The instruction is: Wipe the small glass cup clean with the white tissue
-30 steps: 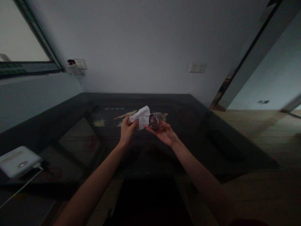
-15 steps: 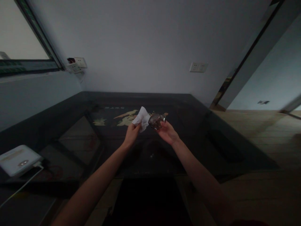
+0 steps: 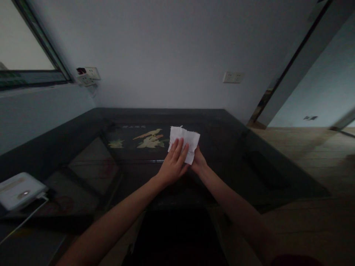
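Note:
My left hand [image 3: 174, 162] presses a white tissue [image 3: 186, 140] over whatever my right hand [image 3: 198, 162] is holding, its fingers stretched flat against the paper. Behind the tissue, my right hand is mostly hidden; only its heel and wrist show. The small clear glass seen earlier in that hand is now covered by the tissue and out of sight. Both hands are held above a dark glass-topped table [image 3: 227, 147].
Under the table's glass lies a panel with bird and plant figures [image 3: 149, 138]. A white device [image 3: 18, 190] with a cable lies at the left edge. Wall sockets [image 3: 233, 77] sit on the back wall, a power strip [image 3: 87, 75] by the window. Wooden floor lies to the right.
My left hand has moved right and spread the tissue over the glass in my right hand; the glass, visible before, is now hidden.

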Demonstrator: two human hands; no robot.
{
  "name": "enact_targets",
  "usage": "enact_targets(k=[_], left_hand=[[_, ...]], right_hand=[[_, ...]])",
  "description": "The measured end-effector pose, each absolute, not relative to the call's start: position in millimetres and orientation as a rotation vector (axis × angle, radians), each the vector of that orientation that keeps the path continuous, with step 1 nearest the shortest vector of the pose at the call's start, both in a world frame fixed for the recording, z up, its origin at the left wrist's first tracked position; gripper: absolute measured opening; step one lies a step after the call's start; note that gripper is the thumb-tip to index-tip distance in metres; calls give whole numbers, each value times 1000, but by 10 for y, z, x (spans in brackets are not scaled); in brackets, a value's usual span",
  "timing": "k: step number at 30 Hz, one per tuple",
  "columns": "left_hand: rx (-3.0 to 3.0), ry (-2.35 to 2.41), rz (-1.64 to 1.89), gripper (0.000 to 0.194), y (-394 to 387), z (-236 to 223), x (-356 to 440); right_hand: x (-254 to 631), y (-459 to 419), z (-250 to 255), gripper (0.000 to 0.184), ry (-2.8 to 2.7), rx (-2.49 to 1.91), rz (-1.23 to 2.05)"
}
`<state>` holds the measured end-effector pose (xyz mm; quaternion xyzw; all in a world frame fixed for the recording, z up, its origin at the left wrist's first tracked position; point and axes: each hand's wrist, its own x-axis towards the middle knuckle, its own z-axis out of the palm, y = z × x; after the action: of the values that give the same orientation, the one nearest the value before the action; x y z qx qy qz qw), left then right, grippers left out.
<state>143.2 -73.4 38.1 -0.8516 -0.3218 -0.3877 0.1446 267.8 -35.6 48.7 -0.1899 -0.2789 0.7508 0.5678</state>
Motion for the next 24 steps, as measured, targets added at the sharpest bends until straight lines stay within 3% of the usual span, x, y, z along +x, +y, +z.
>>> enact_targets(k=[6, 13, 24], left_hand=[[-2406, -955, -1225, 79, -700, 458, 1364], [-2484, -989, -1519, 75, -625, 477, 1280], [-2333, -815, -1206, 59, -674, 453, 1337]], right_hand=[[2651, -415, 537, 17, -671, -437, 1779], [2637, -463, 596, 37, -784, -316, 1702], [2546, -379, 300, 32, -701, -485, 1663]])
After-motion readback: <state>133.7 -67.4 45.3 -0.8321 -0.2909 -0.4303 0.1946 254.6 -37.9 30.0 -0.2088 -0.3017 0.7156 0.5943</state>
